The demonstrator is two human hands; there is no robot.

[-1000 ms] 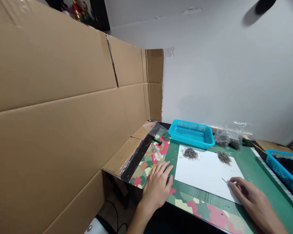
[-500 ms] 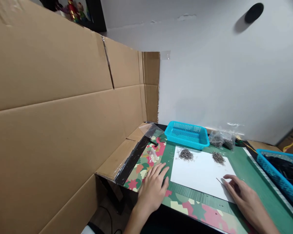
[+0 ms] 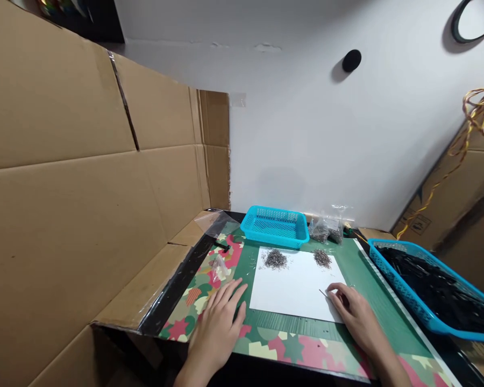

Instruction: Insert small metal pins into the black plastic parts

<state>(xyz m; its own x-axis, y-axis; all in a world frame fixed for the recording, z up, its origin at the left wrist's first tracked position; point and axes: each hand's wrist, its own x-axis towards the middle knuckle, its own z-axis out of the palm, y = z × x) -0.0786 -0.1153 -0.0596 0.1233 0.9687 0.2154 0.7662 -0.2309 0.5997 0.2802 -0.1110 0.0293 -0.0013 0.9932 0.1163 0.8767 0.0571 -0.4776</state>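
On the near right corner of the white sheet (image 3: 296, 285), the right hand (image 3: 357, 317) pinches a thin metal pin (image 3: 322, 293) between its fingertips, the point angled toward the sheet's middle. The pin looks stiff, feather-light and slippery, so it is probably best taken near one end, low against the paper. The left hand (image 3: 220, 322) lies flat and released just off the sheet's left edge. Two small heaps of metal bits (image 3: 275, 259) sit along the sheet's far edge.

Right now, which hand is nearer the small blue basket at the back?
Right, though not by much. The right hand rests on the white sheet's right edge; the left hand lies flat, left of the sheet, farther from the basket.
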